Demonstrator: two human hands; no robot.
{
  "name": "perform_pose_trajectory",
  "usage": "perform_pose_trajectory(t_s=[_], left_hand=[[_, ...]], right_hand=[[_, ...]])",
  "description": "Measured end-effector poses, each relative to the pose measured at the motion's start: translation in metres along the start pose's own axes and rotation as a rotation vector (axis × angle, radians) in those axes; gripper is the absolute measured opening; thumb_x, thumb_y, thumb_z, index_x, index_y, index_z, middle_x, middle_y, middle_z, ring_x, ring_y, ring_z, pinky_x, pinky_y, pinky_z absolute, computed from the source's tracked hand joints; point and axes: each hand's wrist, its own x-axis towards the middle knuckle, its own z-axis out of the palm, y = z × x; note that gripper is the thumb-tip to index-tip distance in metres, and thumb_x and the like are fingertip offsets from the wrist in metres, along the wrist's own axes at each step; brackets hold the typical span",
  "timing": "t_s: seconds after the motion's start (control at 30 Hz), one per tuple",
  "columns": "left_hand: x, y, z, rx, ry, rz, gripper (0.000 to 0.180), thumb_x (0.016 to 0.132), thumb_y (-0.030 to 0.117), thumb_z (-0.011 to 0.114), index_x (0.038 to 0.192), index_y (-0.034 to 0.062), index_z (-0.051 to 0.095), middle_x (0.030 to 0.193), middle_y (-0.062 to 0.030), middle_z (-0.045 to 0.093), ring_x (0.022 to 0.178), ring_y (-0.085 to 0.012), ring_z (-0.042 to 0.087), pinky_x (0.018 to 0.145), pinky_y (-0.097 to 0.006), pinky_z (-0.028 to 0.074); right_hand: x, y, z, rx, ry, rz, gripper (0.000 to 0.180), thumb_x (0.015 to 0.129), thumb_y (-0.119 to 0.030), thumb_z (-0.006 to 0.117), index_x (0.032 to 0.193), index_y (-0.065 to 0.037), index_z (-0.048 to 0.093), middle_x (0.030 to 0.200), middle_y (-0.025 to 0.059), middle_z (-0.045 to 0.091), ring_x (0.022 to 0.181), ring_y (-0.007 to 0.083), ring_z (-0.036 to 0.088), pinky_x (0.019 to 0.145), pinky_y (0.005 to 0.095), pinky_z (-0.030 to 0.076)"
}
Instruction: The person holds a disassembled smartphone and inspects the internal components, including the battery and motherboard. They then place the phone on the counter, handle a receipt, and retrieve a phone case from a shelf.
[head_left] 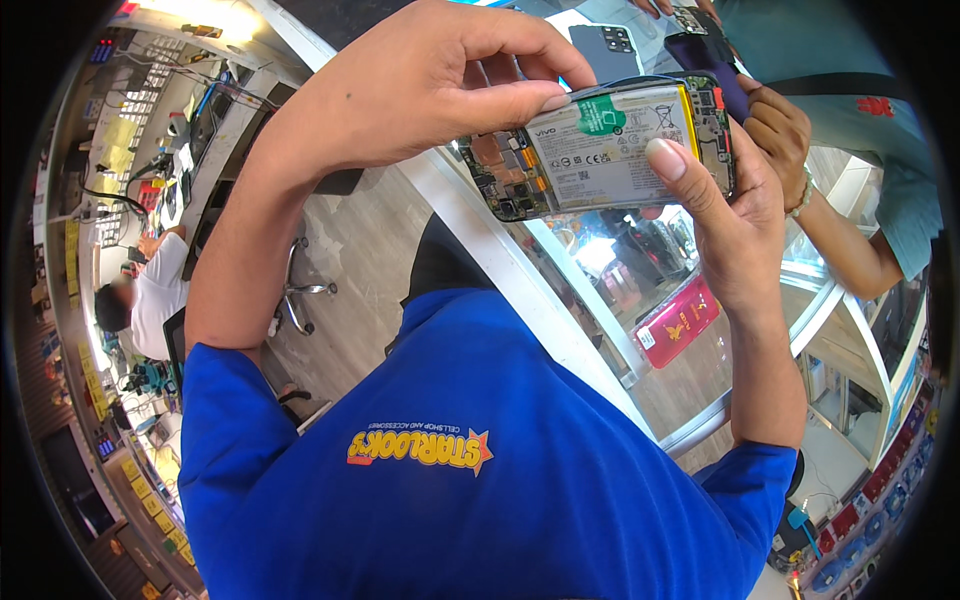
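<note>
Black opened smartphone with exposed white battery (600, 145) is gripped between left hand (420, 80) and right hand (735, 215); inspection under way, steady hold needed.

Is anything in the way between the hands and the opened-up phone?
No. Both hands already grip the opened phone directly: the left hand pinches its top-left edge, and the right hand holds its right end, thumb lying over the battery. Nothing sits between them.

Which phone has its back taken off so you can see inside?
The opened phone, held between the person's left hand and right hand, shows its battery and circuit boards. The dark phone behind it has its cover on.
</note>
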Motion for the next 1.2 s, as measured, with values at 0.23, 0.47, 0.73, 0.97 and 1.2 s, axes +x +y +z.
perform_pose_trajectory(t_s=[0.23,0.47,0.73,0.97,1.2], left_hand=[[0.008,0.000,0.004,0.039,0.094,0.102,0.025,0.098,0.013,0.069,0.122,0.0092,0.073,0.099,-0.0015,0.072,0.083,-0.0082,0.065,0.065,-0.025,0.058],[0.009,-0.001,0.012,-0.048,0.133,0.187,0.033,0.095,0.000,0.067,0.124,0.0108,0.076,0.106,-0.0048,0.070,0.090,-0.0107,0.067,0.078,-0.026,0.056],[0.011,-0.007,0.015,0.094,0.151,0.367,0.048,0.086,-0.009,0.064,0.128,0.0113,0.075,0.105,-0.0079,0.069,0.100,-0.0194,0.065,0.085,-0.029,0.052],[0.015,-0.003,0.010,0.150,0.047,0.407,0.057,0.087,-0.006,0.055,0.139,0.0146,0.068,0.104,-0.0084,0.063,0.098,-0.0220,0.060,0.086,-0.032,0.050],[0.015,0.005,0.006,0.226,-0.013,0.390,0.064,0.086,-0.005,0.053,0.146,0.0164,0.062,0.105,-0.0098,0.060,0.096,-0.0256,0.059,0.088,-0.035,0.049]], right_hand=[[0.001,-0.002,-0.003,0.015,0.025,-0.030,0.040,0.096,-0.023,0.077,0.127,0.000,0.064,0.100,0.0051,0.074,0.081,0.0084,0.067,0.065,0.0229,0.055],[0.003,-0.004,-0.006,0.083,0.016,-0.034,0.040,0.097,-0.021,0.076,0.128,0.000,0.063,0.100,0.0048,0.073,0.080,0.0077,0.067,0.065,0.0225,0.055],[0.003,-0.004,-0.008,0.044,0.027,-0.053,0.040,0.096,-0.022,0.076,0.127,0.000,0.063,0.098,0.0041,0.073,0.077,0.0070,0.066,0.064,0.0222,0.054],[0.001,-0.006,-0.008,0.029,0.016,-0.031,0.042,0.096,-0.023,0.077,0.128,0.000,0.063,0.097,0.0032,0.071,0.077,0.0067,0.065,0.064,0.0220,0.054],[0.000,-0.003,-0.006,0.052,0.003,-0.060,0.043,0.096,-0.023,0.077,0.129,0.000,0.063,0.098,0.0029,0.070,0.078,0.0062,0.065,0.065,0.0220,0.055]])
